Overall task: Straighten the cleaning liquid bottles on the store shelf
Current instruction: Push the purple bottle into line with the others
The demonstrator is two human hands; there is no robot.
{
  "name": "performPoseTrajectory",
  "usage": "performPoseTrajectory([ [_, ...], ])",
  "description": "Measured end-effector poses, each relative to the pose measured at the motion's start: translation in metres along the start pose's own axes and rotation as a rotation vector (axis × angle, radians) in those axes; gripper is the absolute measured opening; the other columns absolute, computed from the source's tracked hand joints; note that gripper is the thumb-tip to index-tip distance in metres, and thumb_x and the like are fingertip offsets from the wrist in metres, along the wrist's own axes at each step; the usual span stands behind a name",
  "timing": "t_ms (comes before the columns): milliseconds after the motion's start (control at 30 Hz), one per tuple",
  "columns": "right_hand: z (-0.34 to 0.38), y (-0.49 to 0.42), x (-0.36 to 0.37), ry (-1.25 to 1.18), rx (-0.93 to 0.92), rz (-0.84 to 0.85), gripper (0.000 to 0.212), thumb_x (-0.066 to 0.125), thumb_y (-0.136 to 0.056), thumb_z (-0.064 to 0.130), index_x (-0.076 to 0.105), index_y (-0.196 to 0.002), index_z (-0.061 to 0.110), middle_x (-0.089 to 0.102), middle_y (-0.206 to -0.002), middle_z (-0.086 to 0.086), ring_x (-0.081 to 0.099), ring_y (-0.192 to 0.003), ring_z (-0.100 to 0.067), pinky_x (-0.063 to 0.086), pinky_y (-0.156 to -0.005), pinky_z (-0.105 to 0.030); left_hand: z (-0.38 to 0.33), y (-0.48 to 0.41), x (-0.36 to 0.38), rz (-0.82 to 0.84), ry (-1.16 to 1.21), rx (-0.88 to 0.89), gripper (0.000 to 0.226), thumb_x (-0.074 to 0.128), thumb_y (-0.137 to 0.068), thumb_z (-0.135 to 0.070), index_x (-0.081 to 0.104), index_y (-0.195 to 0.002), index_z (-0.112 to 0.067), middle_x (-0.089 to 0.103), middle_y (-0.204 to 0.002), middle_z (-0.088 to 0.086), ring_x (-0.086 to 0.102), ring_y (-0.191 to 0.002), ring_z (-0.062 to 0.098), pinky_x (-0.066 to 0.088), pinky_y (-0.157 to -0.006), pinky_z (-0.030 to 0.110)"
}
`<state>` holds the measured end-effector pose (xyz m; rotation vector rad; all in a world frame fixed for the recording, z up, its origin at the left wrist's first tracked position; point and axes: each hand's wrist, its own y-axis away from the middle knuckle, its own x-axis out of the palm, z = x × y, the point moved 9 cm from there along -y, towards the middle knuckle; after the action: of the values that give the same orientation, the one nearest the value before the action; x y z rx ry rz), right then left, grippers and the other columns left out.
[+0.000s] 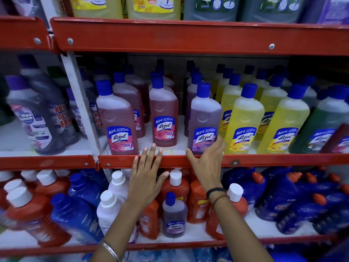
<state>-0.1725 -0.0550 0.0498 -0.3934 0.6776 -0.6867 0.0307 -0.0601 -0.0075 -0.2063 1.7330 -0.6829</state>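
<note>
Purple Lizol bottle (205, 118): upright on middle shelf (170, 160) front edge, cap up, label facing outward, beside yellow Lizol bottle (243, 121).
Right hand (207, 163): fingers spread, touching purple bottle's lower label, gripping nothing.
Left hand (145, 178): open flat, fingertips over shelf's red lip, empty.

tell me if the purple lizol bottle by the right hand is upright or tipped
Upright. The purple Lizol bottle stands on its base at the shelf edge, blue cap on top; its slight lean may be lens distortion. The right hand touches its lower side.
</note>
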Motion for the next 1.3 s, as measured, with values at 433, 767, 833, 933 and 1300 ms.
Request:
performPoseTrajectory([
  [433, 0.1, 0.013, 0.07, -0.053, -0.131, 0.076, 0.081, 0.072, -0.076, 0.029, 0.028, -0.137, 0.0, 0.038, -0.136, -0.022, 0.039, -0.124, -0.033, 0.039, -0.103, -0.038, 0.042, 0.022, -0.003, -0.001, -0.062, -0.048, 0.058, 0.02, -0.097, -0.048, 0.011, -0.149, -0.026, 0.001, -0.161, -0.01, -0.008, -0.145, 0.003, -0.002, -0.116, 0.04],
  [767, 0.088, -0.025, 0.107, 0.124, 0.036, 0.191, 0.117, 0.08, -0.064, 0.044, 0.01, -0.142, -0.008, 0.039, -0.136, -0.025, 0.047, -0.121, -0.037, 0.046, -0.094, -0.041, 0.048, 0.025, -0.001, -0.021, 0.006, -0.089, 0.066, 0.034, -0.093, -0.044, 0.002, -0.15, -0.031, -0.009, -0.159, -0.012, -0.002, -0.146, 0.006, -0.002, -0.115, 0.035],
  [833, 0.088, -0.022, 0.103, 0.124, 0.031, 0.184, 0.114, 0.08, -0.063, 0.043, 0.012, -0.141, -0.007, 0.041, -0.135, -0.024, 0.047, -0.12, -0.037, 0.046, -0.094, -0.04, 0.048, 0.026, -0.001, -0.025, 0.019, -0.082, 0.067, 0.033, -0.093, -0.044, 0.0, -0.15, -0.032, -0.011, -0.159, -0.013, 0.007, -0.146, 0.009, -0.001, -0.115, 0.035],
  [933, 0.088, -0.014, 0.098, 0.118, 0.014, 0.191, 0.112, 0.08, -0.063, 0.042, 0.013, -0.139, -0.007, 0.042, -0.134, -0.024, 0.047, -0.121, -0.038, 0.044, -0.097, -0.04, 0.046, 0.026, -0.004, -0.048, 0.029, -0.073, 0.066, 0.031, -0.093, -0.045, 0.0, -0.15, -0.031, -0.009, -0.16, -0.012, 0.011, -0.145, 0.011, 0.002, -0.115, 0.037],
  [1300, 0.096, 0.016, 0.074, 0.127, -0.027, 0.242, 0.114, 0.077, -0.07, 0.042, 0.004, -0.143, -0.005, 0.033, -0.144, -0.026, 0.044, -0.127, -0.037, 0.042, -0.102, -0.037, 0.041, 0.026, -0.012, -0.03, 0.002, -0.072, 0.061, 0.028, -0.094, -0.047, 0.014, -0.149, -0.025, 0.017, -0.157, -0.001, 0.013, -0.143, 0.012, 0.005, -0.112, 0.041],
])
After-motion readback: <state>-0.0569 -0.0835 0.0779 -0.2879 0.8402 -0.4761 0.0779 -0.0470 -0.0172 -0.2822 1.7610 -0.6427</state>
